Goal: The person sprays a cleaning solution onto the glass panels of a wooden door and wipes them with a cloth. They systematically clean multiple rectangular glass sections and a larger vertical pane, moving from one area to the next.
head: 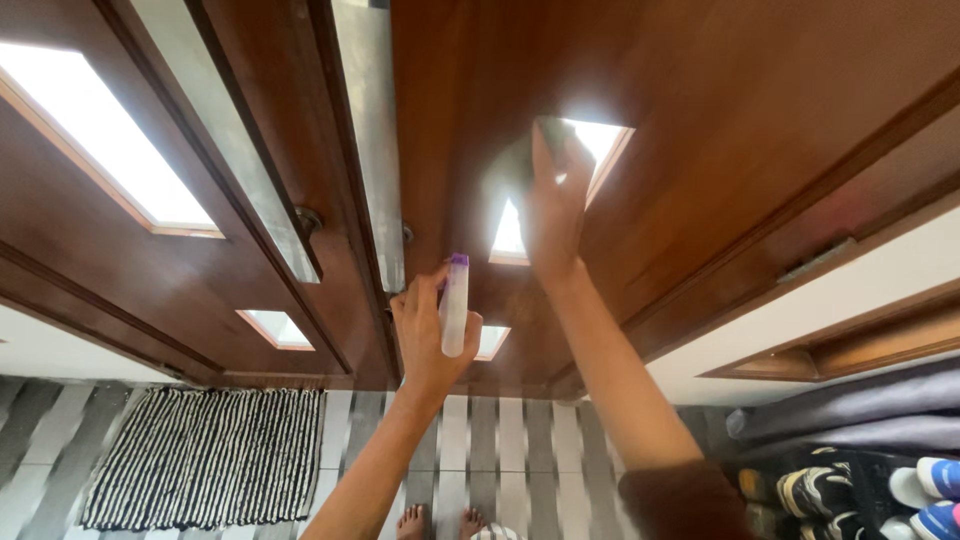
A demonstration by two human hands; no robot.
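Reaching up with the arm stretched long, the right hand (553,215) is pressing flat against the small glass pane (600,145) set in the brown wooden door (700,90), fingers together and pointing upward, palm to the door. A dark cloth (520,160) is sitting under those fingers, pinned against the pane and the wood just beside it; bright light is coming through the glass around the hand, so the cloth's edges are hard to make out. The forearm is running down and to the right, ending in a dark sleeve (690,500) near the bottom edge.

The left hand (432,335) is hanging lower, arm bent and rising from below, wrist cocked back. Its fingers are curling shut around a small white spray bottle (455,310) with a purple top, held upright and pointing toward the door, just below and left of the right wrist. The two hands are staying apart, not touching.

A long metal handle (372,130) is running down the door left of the bottle. Down on the striped grey and white floor (500,440), a black and white ribbed mat (205,455) is lying to the left, bare toes (440,520) are showing at the bottom, and several shoes (860,490) are crowding the right corner
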